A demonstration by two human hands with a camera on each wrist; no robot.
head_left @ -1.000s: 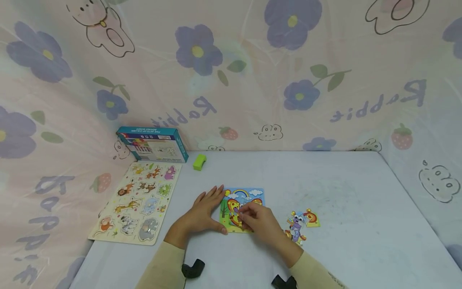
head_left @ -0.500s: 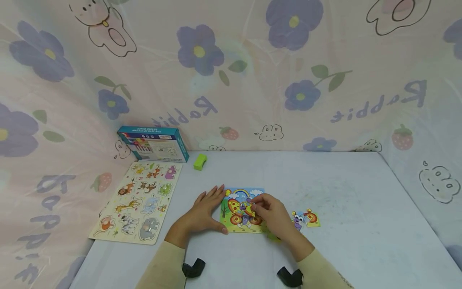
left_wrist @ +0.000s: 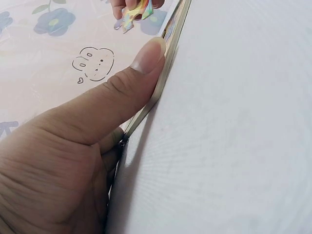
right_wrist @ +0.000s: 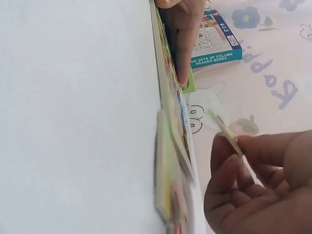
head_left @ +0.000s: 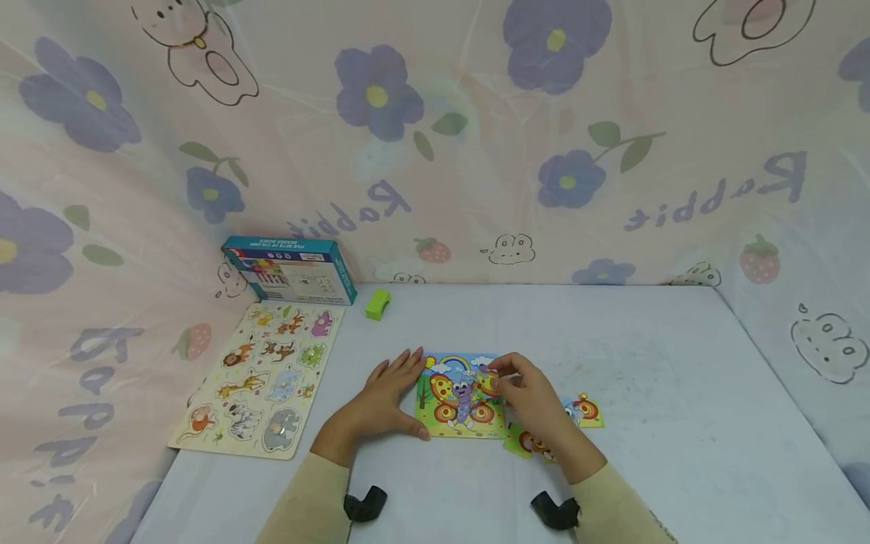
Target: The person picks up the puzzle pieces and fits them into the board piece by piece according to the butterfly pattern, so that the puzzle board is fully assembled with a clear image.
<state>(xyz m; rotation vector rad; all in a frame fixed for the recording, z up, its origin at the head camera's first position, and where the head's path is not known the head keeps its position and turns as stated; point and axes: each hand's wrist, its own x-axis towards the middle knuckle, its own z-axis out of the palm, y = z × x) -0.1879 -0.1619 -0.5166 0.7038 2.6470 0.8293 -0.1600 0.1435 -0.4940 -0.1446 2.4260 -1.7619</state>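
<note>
Head: two hands [head_left: 384, 399] [head_left: 532, 402]; butterfly puzzle [head_left: 463, 408] (one)

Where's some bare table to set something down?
Widest: the white table right of the loose pieces, back to the patterned curtain. Another lies behind the butterfly puzzle, right of the green block. Crowded: the left, with the animal board and box, and around the puzzle, where the left hand touches its edge and the right hand holds a piece.

The left hand [head_left: 386, 400] touches the butterfly board [head_left: 464, 409] while the right hand [head_left: 526, 393] pinches a yellow puzzle piece [head_left: 485, 383].
</note>
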